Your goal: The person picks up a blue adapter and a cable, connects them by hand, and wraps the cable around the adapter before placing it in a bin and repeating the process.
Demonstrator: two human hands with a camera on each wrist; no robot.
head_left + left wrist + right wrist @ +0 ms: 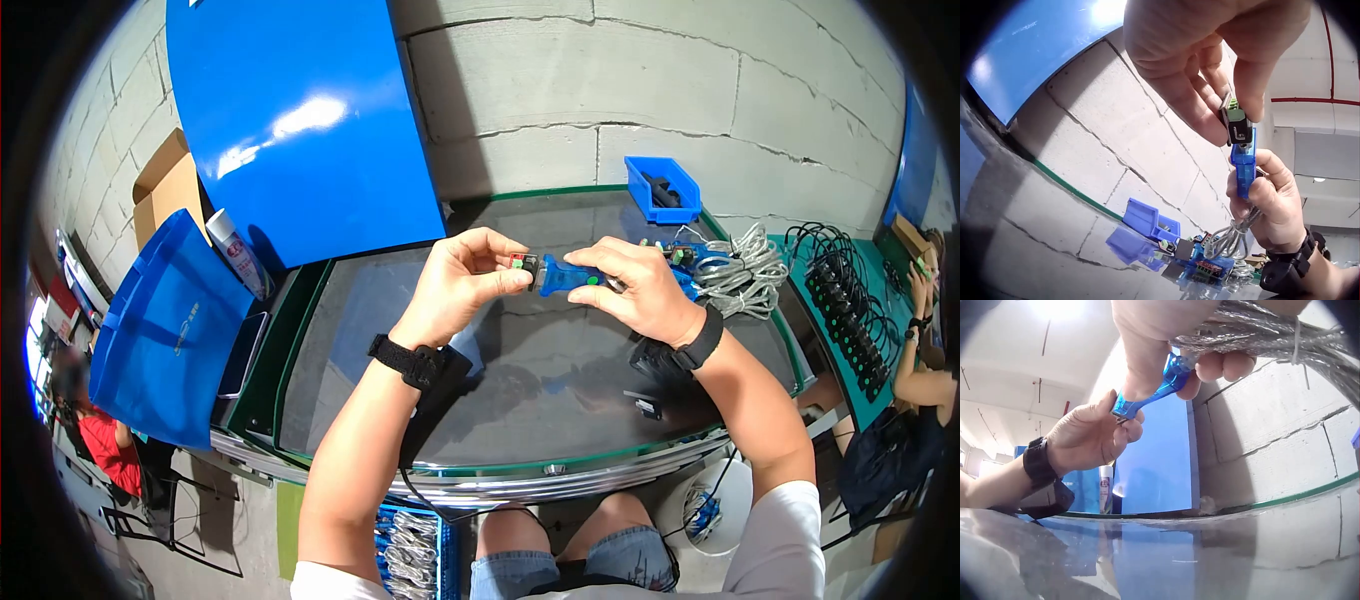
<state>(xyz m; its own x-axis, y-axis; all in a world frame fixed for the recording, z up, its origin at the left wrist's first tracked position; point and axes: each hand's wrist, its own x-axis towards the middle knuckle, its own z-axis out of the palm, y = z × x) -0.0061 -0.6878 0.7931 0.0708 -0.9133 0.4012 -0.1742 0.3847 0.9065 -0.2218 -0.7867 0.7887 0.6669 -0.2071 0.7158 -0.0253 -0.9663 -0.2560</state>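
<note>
My left hand (455, 285) pinches a small black connector with a green terminal block (1238, 128) between thumb and fingers. Facing it, my right hand (645, 288) grips a translucent blue cable plug (562, 279). In the left wrist view the plug's metal end meets the black connector, the two in one line. A coiled grey cable (1260, 337) runs back from the plug under the right palm. Both hands are above the dark tabletop (540, 380), and the right fingers partly cover the plug's rear.
Coiled grey cables (745, 275) with blue plugs lie right of the right hand. Behind them stands a blue bin (664, 190) holding black parts. A small black piece (648, 408) lies near the front. At left are a spray can (238, 252) and a blue bag (170, 330).
</note>
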